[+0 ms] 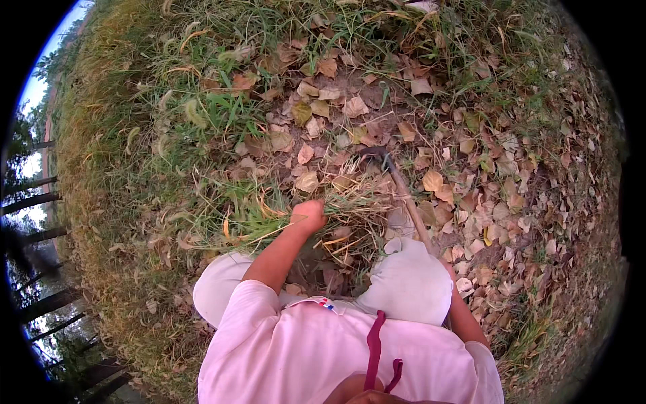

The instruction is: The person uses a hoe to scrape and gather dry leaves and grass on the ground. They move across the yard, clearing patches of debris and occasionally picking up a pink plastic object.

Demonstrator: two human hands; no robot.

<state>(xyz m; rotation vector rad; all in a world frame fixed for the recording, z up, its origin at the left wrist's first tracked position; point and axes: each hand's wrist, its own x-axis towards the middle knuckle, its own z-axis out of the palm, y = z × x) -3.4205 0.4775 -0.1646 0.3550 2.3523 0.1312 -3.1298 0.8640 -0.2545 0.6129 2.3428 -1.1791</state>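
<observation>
My left hand (309, 215) is closed around a bunch of cut-looking grass (356, 205), its stems and blades sticking out on both sides of the fist. Beyond my right knee, my right hand (449, 271) grips the lower end of a long wooden handle; the knee partly hides the fingers. That handle belongs to a sickle (406, 194), which slants up and to the left. Its dark blade (374, 155) rests low over the leaf-strewn ground, just past the far side of the bunch. Green grass (249, 219) lies against my left hand's outer side.
My bent knees (407, 279) flank the work. Dry fallen leaves (498, 209) cover the ground to the right and ahead. Taller grass with seed heads (195, 111) grows at the left and far side. Tree trunks (47, 303) appear at the left rim.
</observation>
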